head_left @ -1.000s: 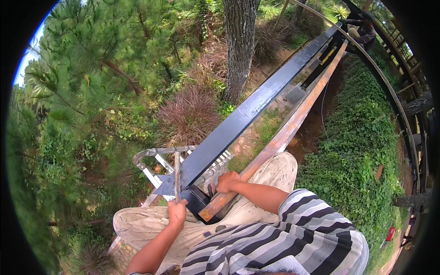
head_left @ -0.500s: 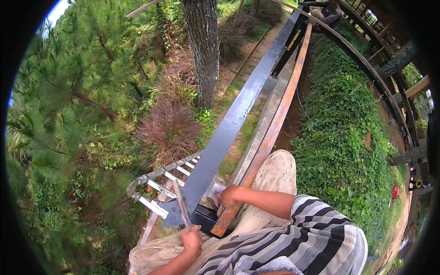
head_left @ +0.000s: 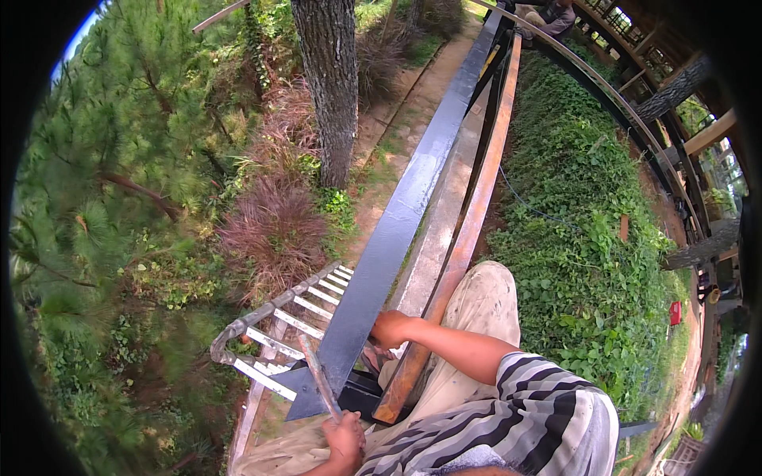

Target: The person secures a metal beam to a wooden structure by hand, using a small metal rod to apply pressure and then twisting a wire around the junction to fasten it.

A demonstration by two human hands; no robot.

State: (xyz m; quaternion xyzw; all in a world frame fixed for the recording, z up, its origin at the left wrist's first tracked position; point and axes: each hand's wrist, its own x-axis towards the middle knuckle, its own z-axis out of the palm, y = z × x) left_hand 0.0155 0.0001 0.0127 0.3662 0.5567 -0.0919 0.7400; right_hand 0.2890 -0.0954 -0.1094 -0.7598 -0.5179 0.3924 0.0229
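Observation:
My left hand point(head_left: 344, 438) is closed round the lower end of a worn, reddish-brown stick point(head_left: 319, 377), which slants up and left across the near end of a dark grey painted beam point(head_left: 377, 262). My right hand point(head_left: 390, 328) is curled at the right edge of that beam. Its fingertips are hidden there, and what they hold cannot be made out. Just right of this hand runs a narrow rust-coloured metal bar point(head_left: 460, 266). Between beam and bar, near my lap, a black metal piece point(head_left: 361, 390) shows.
A ladder point(head_left: 298, 321) with white rungs stands left of the beam's near end. Leafy plants point(head_left: 567, 238) cover the ground at right. A tree trunk point(head_left: 329, 95) rises at left. Another person point(head_left: 548, 17) sits at the far end, near a curved rail point(head_left: 603, 83).
The view has shifted slightly. My right hand has moved in against the beam's edge, hiding its fingertips. My left hand keeps its grip on the stick.

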